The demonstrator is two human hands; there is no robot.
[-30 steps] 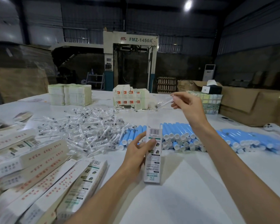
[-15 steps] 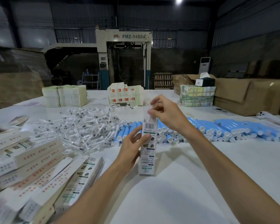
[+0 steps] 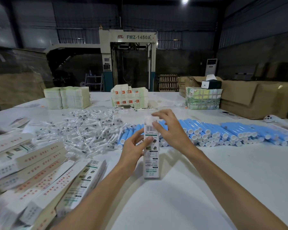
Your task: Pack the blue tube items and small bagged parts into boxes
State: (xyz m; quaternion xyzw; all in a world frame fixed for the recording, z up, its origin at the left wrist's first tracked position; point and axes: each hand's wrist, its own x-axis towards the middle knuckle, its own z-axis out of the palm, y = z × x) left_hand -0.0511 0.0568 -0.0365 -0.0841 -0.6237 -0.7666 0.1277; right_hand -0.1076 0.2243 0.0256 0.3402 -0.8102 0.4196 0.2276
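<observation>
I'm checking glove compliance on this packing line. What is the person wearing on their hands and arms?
Nothing visible: the left hand and right hand are bare, without gloves, rings or a watch. The left forearm and right forearm are bare to the frame's edge; no sleeves show.

The person's arms are bare from the wrists back to the picture's lower edge, with no clothing in view. The left forearm (image 3: 93,196) and the right forearm (image 3: 231,188) are both long and slender, narrowing to slim wrists. The left hand (image 3: 133,150) and the right hand (image 3: 170,130) are bare too, with thin, long fingers. The left thumb's nail (image 3: 149,139) is cut short and plain.
</observation>
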